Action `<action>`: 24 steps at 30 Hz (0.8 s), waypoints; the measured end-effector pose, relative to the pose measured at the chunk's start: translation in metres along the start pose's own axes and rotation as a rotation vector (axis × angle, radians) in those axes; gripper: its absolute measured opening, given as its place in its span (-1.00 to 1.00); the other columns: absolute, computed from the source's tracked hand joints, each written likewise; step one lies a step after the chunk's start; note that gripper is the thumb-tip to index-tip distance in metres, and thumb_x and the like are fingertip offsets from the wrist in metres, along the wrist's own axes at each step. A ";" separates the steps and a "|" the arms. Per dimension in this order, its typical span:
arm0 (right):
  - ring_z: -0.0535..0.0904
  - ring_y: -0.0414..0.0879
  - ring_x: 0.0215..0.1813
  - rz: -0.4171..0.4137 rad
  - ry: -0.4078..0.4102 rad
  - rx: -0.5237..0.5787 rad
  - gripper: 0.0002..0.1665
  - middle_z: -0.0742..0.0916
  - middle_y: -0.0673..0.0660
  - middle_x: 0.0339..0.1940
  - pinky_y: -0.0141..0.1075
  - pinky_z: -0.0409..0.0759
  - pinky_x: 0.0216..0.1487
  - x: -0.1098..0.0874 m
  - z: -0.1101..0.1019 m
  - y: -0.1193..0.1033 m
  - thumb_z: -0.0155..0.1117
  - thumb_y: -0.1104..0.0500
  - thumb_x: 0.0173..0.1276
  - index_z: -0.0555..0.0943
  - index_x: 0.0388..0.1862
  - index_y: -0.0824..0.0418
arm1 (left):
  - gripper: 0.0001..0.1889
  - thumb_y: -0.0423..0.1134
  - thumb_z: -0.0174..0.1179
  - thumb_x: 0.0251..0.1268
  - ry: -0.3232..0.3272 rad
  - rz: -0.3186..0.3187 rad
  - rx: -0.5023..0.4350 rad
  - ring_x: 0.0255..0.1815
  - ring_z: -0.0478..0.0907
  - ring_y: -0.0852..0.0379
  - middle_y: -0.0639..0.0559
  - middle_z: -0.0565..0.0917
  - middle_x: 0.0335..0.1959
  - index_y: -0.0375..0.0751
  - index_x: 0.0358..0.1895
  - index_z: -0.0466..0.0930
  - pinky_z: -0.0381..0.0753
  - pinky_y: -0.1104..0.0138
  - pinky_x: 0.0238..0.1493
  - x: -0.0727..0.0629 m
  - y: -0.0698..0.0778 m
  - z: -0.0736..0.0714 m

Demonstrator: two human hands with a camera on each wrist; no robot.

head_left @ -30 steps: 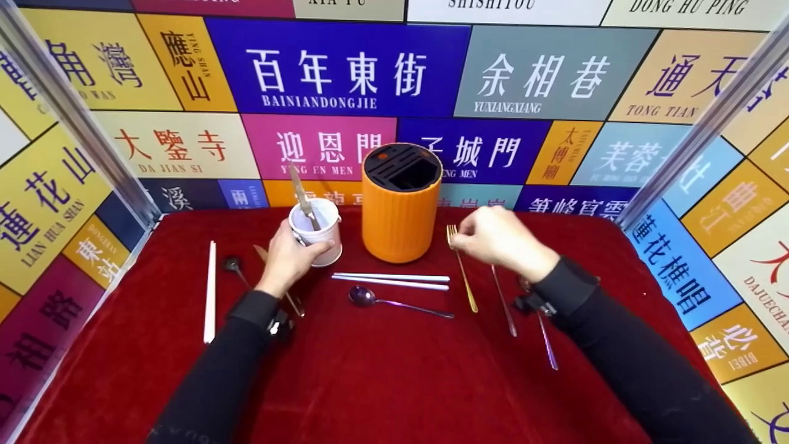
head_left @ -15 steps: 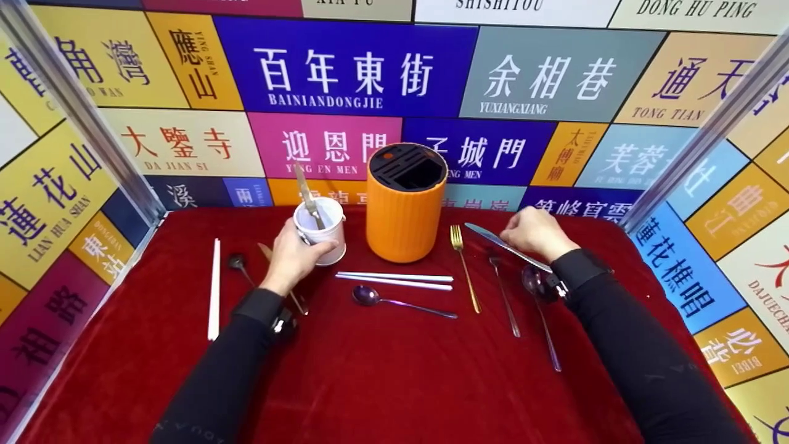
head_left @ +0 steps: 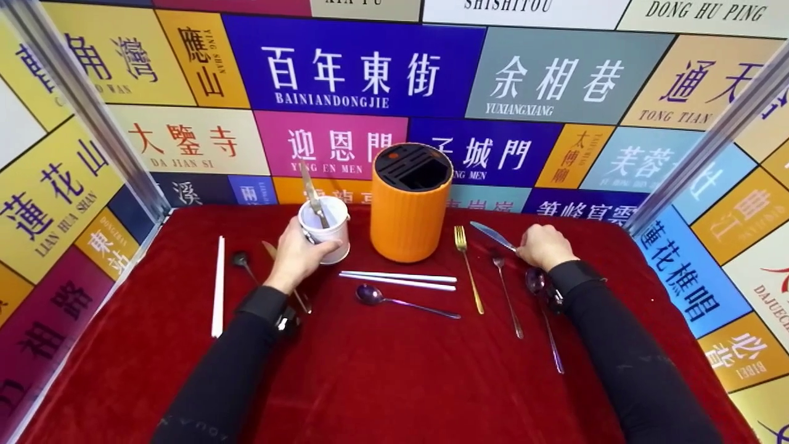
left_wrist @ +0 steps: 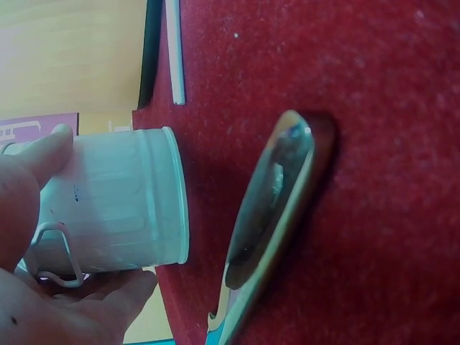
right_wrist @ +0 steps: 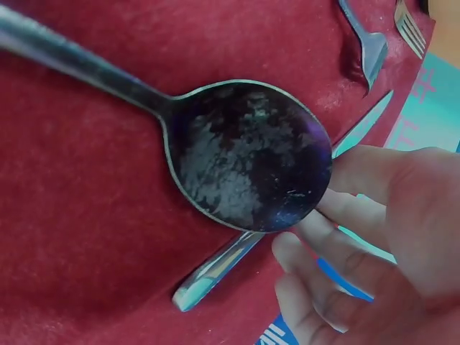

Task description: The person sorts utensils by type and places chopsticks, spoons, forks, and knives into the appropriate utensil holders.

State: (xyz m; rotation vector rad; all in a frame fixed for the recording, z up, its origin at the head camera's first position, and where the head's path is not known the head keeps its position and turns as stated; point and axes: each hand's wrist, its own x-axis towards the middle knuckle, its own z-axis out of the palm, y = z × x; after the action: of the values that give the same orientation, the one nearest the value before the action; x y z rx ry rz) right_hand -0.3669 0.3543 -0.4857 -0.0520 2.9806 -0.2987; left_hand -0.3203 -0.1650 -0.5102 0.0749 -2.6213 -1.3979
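In the head view, the right hand (head_left: 545,246) hides the handle of the knife (head_left: 492,235).

A utensil holder (head_left: 408,222) stands at the middle of the worktop's (head_left: 394,382) far side, before the wall (head_left: 351,37). Left of it is a pail (head_left: 339,234), a piece of cutlery (head_left: 313,197) in it, the left fingers (left_wrist: 133,298) round it. Further left come a partly hidden utensil (head_left: 302,301), a left spoon (head_left: 240,258), then left chopsticks (head_left: 219,287). Middle chopsticks (head_left: 397,275) lie before the holder, a middle spoon (head_left: 371,295) nearer. Rightward follow a fork (head_left: 461,242), another utensil (head_left: 498,262) and a right spoon (head_left: 535,281); a table knife (head_left: 493,235) slants beyond these last two, the right fingers (right_wrist: 359,170) by its handle.
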 end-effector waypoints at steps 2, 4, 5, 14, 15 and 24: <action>0.75 0.46 0.11 -0.006 -0.001 -0.014 -0.73 0.80 0.48 0.05 0.34 0.72 0.09 0.000 -0.001 -0.001 0.40 0.09 0.40 0.83 -0.18 0.28 | -0.03 -0.05 0.65 0.21 0.001 0.000 0.000 0.47 0.57 -0.25 -0.29 0.60 0.46 -0.33 0.60 0.33 0.49 -0.09 0.61 0.000 0.000 0.000; 0.75 0.46 0.10 -0.013 -0.003 -0.024 -0.76 0.81 0.47 0.04 0.34 0.72 0.09 -0.001 -0.001 -0.001 0.41 0.11 0.37 0.83 -0.21 0.27 | -0.03 -0.05 0.65 0.20 0.002 -0.001 0.003 0.46 0.57 -0.24 -0.29 0.60 0.46 -0.33 0.60 0.34 0.50 -0.09 0.61 0.000 0.000 0.000; 0.75 0.46 0.10 -0.015 -0.004 -0.029 -0.78 0.81 0.47 0.03 0.34 0.73 0.09 -0.001 -0.002 -0.002 0.41 0.12 0.36 0.83 -0.23 0.27 | -0.03 -0.05 0.65 0.20 0.002 -0.001 0.004 0.46 0.57 -0.25 -0.29 0.60 0.46 -0.33 0.59 0.34 0.50 -0.09 0.60 0.001 0.000 0.000; 0.77 0.47 0.02 -0.075 -0.007 -0.072 -0.85 0.84 0.48 -0.03 0.36 0.74 0.06 -0.001 -0.005 -0.006 0.36 0.24 0.32 0.83 -0.39 0.20 | -0.07 -0.04 0.66 0.20 0.009 -0.005 0.017 0.44 0.59 -0.24 -0.27 0.63 0.42 -0.32 0.55 0.38 0.53 -0.06 0.58 0.001 0.000 -0.001; 0.78 0.47 0.01 -0.079 -0.005 -0.077 -0.84 0.84 0.48 -0.05 0.36 0.74 0.05 -0.001 -0.005 -0.006 0.35 0.24 0.32 0.82 -0.41 0.21 | -0.07 -0.05 0.66 0.20 0.009 -0.005 0.017 0.44 0.59 -0.23 -0.27 0.63 0.42 -0.32 0.55 0.38 0.52 -0.06 0.58 0.001 0.000 -0.001; 0.79 0.44 -0.07 -0.090 0.030 -0.109 -0.77 0.84 0.44 -0.14 0.34 0.75 0.02 0.003 0.002 -0.005 0.46 0.14 0.35 0.77 -0.42 0.28 | -0.05 -0.04 0.66 0.19 0.006 -0.015 0.015 0.43 0.59 -0.23 -0.27 0.63 0.42 -0.31 0.57 0.36 0.53 -0.07 0.59 0.000 -0.001 0.000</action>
State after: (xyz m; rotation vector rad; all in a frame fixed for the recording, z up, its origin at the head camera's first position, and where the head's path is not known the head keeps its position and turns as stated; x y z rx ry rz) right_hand -0.3691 0.3486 -0.4872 -0.1961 3.0265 -0.1481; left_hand -0.3205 -0.1655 -0.5115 0.1009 -2.6327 -1.3804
